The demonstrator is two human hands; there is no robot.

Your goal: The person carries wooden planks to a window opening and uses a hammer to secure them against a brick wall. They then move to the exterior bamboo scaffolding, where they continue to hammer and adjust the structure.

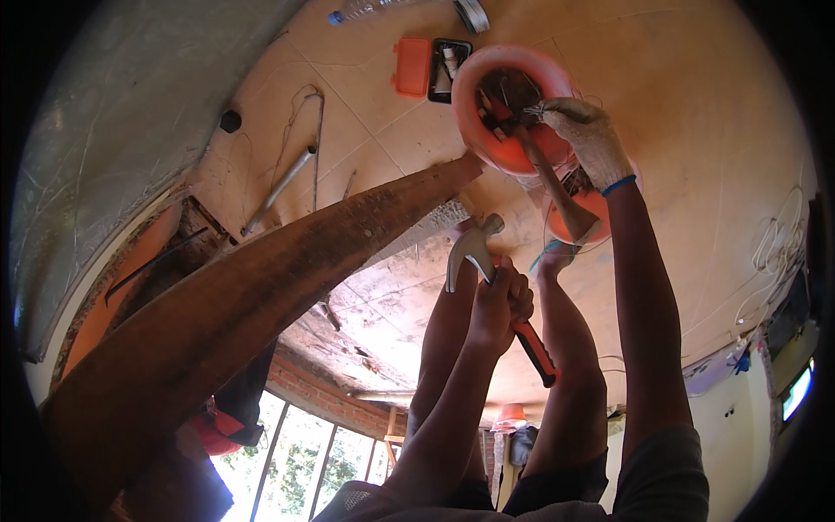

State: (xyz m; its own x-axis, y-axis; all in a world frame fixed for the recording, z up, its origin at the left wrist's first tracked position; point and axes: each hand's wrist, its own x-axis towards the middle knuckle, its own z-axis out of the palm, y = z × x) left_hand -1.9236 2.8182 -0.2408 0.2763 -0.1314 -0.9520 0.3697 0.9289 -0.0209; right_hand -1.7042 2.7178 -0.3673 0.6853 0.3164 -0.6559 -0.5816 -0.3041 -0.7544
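Note:
My bare left hand [506, 306] is wrapped round a claw hammer [474, 248] with an orange and black grip. The hammer's steel head points up, next to a long wooden beam [304, 239]. My right hand [591, 139], in a pale knit work glove with a blue cuff, is closed over the rim of an orange bucket [474, 109]. Thin grey metal pieces [536, 110], which look like nails, stick out at its fingertips. Inside the bucket lie dark, jumbled items, partly hidden. A wooden tool handle [557, 191] leans out of it.
A second orange container [600, 213] stands beside the bucket. Near it lie an opened orange and black case [413, 68] and a plastic bottle [370, 10]. A metal tube [278, 190] rests on the tiled floor left of the beam. Loose pale cable [770, 252] lies at the right.

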